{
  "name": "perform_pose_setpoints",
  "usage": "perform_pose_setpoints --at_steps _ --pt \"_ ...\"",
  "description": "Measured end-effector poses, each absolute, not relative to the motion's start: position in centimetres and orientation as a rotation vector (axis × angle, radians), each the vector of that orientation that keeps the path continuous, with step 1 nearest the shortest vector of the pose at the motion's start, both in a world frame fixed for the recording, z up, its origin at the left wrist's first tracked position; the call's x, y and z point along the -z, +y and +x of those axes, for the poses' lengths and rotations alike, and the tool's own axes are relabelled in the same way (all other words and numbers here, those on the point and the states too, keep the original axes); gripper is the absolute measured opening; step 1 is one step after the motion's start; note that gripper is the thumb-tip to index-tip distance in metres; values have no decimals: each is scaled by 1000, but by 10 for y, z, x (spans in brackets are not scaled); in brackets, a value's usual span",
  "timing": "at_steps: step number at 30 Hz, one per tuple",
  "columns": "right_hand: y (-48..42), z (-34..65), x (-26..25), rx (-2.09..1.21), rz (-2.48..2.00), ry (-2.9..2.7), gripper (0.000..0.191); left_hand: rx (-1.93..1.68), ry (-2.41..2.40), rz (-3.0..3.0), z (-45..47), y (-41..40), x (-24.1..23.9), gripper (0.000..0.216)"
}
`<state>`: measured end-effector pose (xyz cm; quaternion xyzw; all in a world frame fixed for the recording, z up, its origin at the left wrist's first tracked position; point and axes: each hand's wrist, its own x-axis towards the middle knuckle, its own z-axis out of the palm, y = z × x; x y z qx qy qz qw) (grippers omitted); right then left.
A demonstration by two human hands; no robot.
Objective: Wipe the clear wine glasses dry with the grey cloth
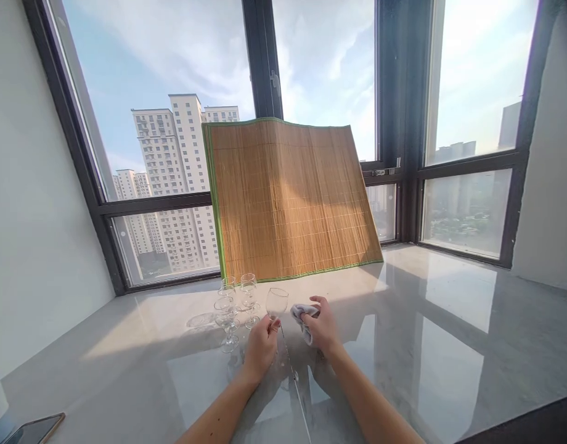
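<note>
1. I see the left hand (261, 348) closed round a wine glass (277, 301) just under its bowl, holding it upright mid-scene.
2. Just to the right, the right hand (321, 324) grips a crumpled white cloth (304, 311).
3. Left of the held glass, three stemmed glasses (225, 312) stand together on the window ledge (126, 370).
4. On the far side, a green-edged slatted mat (293, 203) leans against the window (325, 61).

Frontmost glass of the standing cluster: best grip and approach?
Probably the stem, from the near left. The frontmost glass stands upright, narrowing below its bowl; other glasses are behind it, and the left hand is to its right.
</note>
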<state>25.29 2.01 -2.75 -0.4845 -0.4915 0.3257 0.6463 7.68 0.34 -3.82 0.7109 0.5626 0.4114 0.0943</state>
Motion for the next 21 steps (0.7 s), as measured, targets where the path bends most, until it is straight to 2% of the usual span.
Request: perform_pose_setpoints --at_steps 4,10,14,17,21 --pt "15 238 28 -935 -922 -1221 46 -1101 1711 2104 79 0 35 30" --pt "5 227 21 -1045 -794 -1266 47 -946 1939 2058 74 -4 27 38" --pt "-1 220 20 -1069 -758 -1281 43 -784 1949 2136 74 -10 21 34" --pt "-6 218 19 -932 -755 -1282 38 -704 2011 2205 78 -13 19 30" --pt "-7 224 15 -529 -866 -1266 24 -654 2037 2314 82 -14 23 28"
